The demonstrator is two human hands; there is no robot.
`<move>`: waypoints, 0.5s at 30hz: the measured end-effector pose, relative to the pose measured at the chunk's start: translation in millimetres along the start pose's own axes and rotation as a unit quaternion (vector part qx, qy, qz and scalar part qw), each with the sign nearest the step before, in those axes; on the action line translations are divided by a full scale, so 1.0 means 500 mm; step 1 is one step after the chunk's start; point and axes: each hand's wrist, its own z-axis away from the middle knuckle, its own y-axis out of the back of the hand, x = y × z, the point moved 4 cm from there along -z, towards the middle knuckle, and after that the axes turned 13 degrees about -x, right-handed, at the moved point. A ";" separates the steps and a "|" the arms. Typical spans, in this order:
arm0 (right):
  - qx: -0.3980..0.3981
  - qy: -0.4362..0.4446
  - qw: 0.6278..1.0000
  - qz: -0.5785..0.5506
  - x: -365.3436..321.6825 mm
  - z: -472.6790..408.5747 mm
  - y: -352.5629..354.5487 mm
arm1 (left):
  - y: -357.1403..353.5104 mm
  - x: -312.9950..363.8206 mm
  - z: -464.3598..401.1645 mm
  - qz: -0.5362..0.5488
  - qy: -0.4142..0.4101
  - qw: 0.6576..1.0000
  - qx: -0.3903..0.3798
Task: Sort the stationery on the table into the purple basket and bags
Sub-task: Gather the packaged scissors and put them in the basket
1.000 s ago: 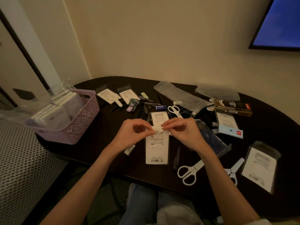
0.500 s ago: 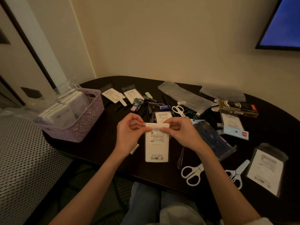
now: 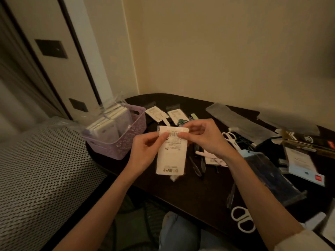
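Observation:
I hold a white packet in a clear bag [image 3: 171, 154] upright above the dark table [image 3: 197, 194]. My left hand [image 3: 145, 151] pinches its top left edge and my right hand [image 3: 203, 136] pinches its top right by the barcode. The purple basket [image 3: 125, 142] stands at the table's left end, just left of my left hand, with several white packets standing in it. More bagged packets [image 3: 155, 113] lie behind my hands.
White scissors [image 3: 243, 220] lie near the front edge, another pair of scissors [image 3: 230, 138] at mid right. Pens [image 3: 196, 166], a blue bag [image 3: 272, 176], a light blue card [image 3: 304, 165] and clear sleeves [image 3: 239, 120] crowd the right side. A woven seat [image 3: 39, 174] adjoins the table's left.
Both hands lifted the white packet off the table and carried it left toward the basket. My view swung left, so the right side of the table left the frame.

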 end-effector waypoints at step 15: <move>0.052 -0.033 0.994 0.089 0.059 -0.128 -0.042 | 0.301 0.006 -0.174 -0.461 0.083 0.881 0.075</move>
